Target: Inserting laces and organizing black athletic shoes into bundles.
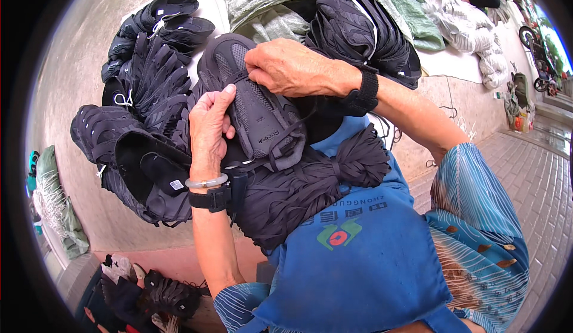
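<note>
A black shoe upper (259, 115) with a mesh tongue lies in front of me, sole side not visible. My left hand (209, 124) is closed at its left edge, thumb and fingers pinched by the eyelets. My right hand (292, 69) reaches over the top of the upper, fingertips pressed together around a thin black shoelace (239, 79); the fingers partly hide it. Across my lap, just below the upper, rests a thick tied bundle of black shoelaces (304, 190).
Stacked black shoe uppers (152, 76), some tied with white string, lie on the left. More uppers (364, 31) sit by a green woven sack (262, 2) at the back. White bundles (459, 19) stand at far right. My blue apron (364, 267) covers my lap.
</note>
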`<state>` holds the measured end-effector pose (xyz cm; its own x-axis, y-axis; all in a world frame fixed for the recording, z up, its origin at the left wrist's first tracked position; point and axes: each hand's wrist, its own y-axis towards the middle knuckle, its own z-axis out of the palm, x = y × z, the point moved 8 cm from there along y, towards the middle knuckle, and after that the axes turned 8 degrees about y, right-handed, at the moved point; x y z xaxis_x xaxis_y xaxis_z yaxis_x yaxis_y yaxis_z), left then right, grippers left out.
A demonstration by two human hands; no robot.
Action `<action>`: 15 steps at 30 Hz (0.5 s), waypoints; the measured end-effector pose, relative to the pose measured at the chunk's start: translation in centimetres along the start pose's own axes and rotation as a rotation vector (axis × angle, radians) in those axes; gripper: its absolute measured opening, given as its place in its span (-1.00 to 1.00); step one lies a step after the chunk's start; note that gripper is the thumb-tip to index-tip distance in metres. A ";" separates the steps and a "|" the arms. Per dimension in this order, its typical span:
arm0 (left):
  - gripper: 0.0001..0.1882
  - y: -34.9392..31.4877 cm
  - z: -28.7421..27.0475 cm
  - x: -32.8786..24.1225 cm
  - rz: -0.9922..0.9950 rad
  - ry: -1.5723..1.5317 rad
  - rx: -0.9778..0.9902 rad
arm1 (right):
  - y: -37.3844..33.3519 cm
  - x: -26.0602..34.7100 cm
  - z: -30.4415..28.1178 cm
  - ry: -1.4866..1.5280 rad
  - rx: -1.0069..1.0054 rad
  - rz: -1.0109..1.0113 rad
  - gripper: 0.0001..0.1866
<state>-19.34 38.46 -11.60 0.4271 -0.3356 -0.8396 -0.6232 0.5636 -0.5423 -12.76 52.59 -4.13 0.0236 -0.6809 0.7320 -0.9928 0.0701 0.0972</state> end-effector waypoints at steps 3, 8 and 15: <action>-0.69 0.0 0.1 0.0 -0.001 -0.010 0.004 | 0.5 0.0 0.0 0.018 0.090 0.075 -0.79; -0.72 0.0 0.1 0.0 -0.005 0.038 -0.019 | 1.2 -0.7 0.4 -0.023 0.121 0.118 -0.76; -0.68 0.1 0.1 0.0 0.003 -0.001 -0.017 | 2.4 -0.9 1.1 -0.022 0.248 0.127 -0.77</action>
<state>-19.34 38.55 -11.66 0.4258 -0.3326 -0.8415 -0.6355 0.5521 -0.5398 -15.31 52.54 -5.25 -0.1029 -0.6938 0.7128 -0.9861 -0.0227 -0.1645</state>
